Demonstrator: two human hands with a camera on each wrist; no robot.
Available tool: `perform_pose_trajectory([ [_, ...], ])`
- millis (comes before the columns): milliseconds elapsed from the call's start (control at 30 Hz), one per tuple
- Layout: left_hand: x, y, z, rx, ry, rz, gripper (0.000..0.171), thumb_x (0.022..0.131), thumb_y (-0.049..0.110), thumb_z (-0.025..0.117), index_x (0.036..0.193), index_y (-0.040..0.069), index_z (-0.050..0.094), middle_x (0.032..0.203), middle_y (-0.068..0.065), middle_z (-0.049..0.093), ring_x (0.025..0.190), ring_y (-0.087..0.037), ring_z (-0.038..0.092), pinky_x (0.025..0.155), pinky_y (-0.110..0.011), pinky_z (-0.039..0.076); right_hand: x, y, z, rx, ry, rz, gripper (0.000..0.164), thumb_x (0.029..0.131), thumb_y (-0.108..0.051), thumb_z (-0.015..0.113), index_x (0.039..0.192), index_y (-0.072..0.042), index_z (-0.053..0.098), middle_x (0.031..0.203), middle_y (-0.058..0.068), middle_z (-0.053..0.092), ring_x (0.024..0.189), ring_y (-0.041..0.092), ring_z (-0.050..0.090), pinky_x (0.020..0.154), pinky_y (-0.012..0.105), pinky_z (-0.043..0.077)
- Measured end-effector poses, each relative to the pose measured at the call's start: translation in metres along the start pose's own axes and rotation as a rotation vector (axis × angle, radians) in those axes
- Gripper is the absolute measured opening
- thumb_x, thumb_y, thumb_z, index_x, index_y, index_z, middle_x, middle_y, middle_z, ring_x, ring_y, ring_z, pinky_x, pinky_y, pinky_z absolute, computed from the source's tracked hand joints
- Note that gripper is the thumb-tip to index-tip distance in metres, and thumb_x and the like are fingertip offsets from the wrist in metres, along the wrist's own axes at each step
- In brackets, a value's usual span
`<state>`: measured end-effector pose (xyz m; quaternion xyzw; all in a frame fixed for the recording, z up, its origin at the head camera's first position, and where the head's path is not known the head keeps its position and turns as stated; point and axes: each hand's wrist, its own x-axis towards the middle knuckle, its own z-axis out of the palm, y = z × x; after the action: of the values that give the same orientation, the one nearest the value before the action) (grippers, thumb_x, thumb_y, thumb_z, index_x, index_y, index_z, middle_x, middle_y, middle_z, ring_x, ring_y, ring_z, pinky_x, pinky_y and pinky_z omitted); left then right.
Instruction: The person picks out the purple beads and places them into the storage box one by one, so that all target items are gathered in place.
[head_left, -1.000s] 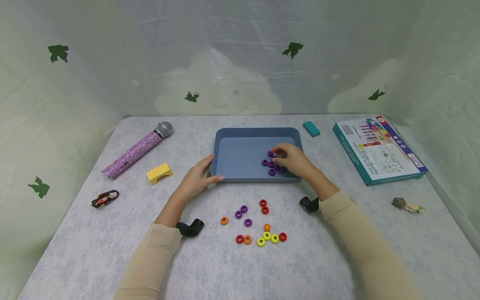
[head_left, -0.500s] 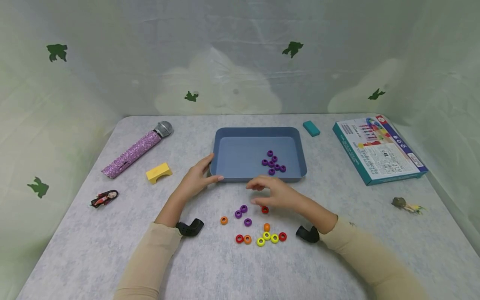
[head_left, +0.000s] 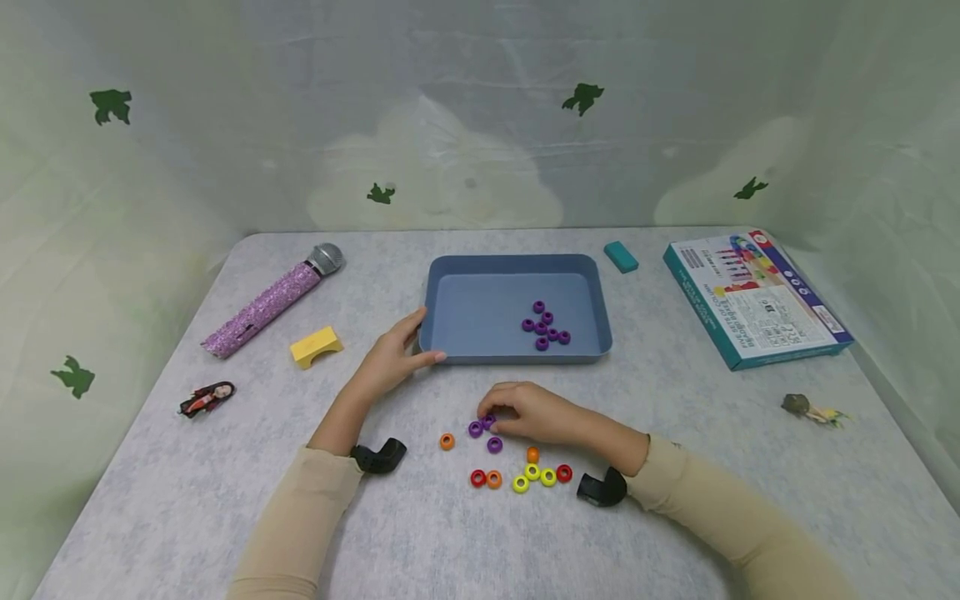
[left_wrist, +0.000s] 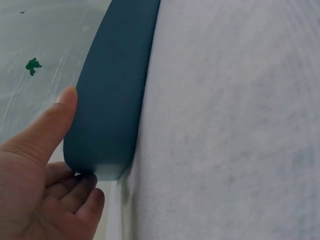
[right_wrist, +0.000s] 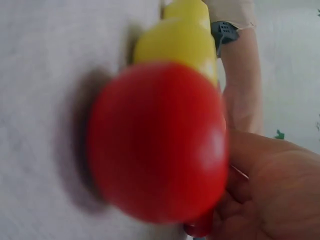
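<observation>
My right hand (head_left: pixel 528 414) had its fingers curled down onto the table (head_left: pixel 750 467), the tips pinching at a purple ring (head_left: pixel 488 421) in the loose scatter near the front middle; whether the ring was fully gripped I could not tell. Two more purple rings (head_left: pixel 475 429) lay just beside it, with an orange ring (head_left: pixel 447 442) to the left. Closer to the front edge sat a row of red, orange and yellow rings (head_left: pixel 521 479); my right wrist view was filled by a blurred red ring (right_wrist: pixel 157 142) with a yellow one (right_wrist: pixel 182 37) behind it.

My left hand (head_left: pixel 390 358) held the near left corner of the blue tray (head_left: pixel 442 287), thumb (left_wrist: pixel 47 130) laid straight along its outer wall and the other fingers curled under the corner. The tray stood in the middle of the table with a cluster of purple rings (head_left: pixel 545 326) in its right half.

Further out lay a glittery microphone (head_left: pixel 273 298), a yellow block (head_left: pixel 317 346) and a small figure (head_left: pixel 206 398) toward the left edge, a teal block (head_left: pixel 622 257) behind the tray, and a boxed game (head_left: pixel 753 298) and another small figure (head_left: pixel 810 408) toward the right edge.
</observation>
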<state>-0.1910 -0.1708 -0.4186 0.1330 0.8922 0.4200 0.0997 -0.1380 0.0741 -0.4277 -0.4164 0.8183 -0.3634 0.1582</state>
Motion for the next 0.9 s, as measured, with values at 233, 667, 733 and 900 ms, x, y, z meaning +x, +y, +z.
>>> perform_pose_trajectory([
  [233, 0.000, -0.001, 0.000, -0.002, 0.001, -0.001, 0.087, 0.066, 0.051, 0.058, 0.134, 0.018, 0.014, 0.136, -0.002, 0.013, 0.119, -0.021, 0.023, 0.094, -0.032, 0.027, -0.002, -0.005, -0.018, 0.040, 0.102, 0.026, 0.020, 0.078, -0.016, 0.057, 0.098, -0.016, 0.058, 0.093, -0.013, 0.052, 0.081, 0.003, 0.047, 0.069, 0.017, 0.043],
  [667, -0.001, 0.000, -0.002, -0.003, -0.012, 0.000, 0.087, 0.066, 0.051, 0.058, 0.134, 0.020, 0.013, 0.136, 0.000, 0.012, 0.119, -0.021, 0.023, 0.094, -0.033, 0.027, 0.012, 0.046, -0.084, 0.035, 0.492, 0.231, 0.024, 0.078, -0.017, 0.056, 0.101, -0.011, 0.057, 0.094, -0.004, 0.054, 0.085, 0.009, 0.050, 0.070, 0.026, 0.044],
  [733, -0.001, 0.000, -0.002, -0.001, -0.011, -0.001, 0.086, 0.066, 0.050, 0.058, 0.134, 0.021, 0.013, 0.136, 0.000, 0.012, 0.119, -0.021, 0.023, 0.094, -0.033, 0.027, 0.015, 0.055, -0.087, 0.035, 0.488, 0.281, 0.024, 0.078, -0.016, 0.057, 0.101, -0.009, 0.057, 0.094, -0.002, 0.055, 0.086, 0.011, 0.051, 0.071, 0.026, 0.044],
  [900, -0.001, 0.000, -0.001, 0.009, -0.009, -0.004, 0.086, 0.066, 0.050, 0.058, 0.134, 0.021, 0.013, 0.136, 0.001, 0.012, 0.119, -0.020, 0.023, 0.095, -0.033, 0.026, 0.019, 0.067, -0.089, 0.035, 0.441, 0.359, 0.023, 0.078, -0.013, 0.057, 0.101, -0.009, 0.057, 0.094, 0.001, 0.056, 0.085, 0.013, 0.052, 0.072, 0.028, 0.044],
])
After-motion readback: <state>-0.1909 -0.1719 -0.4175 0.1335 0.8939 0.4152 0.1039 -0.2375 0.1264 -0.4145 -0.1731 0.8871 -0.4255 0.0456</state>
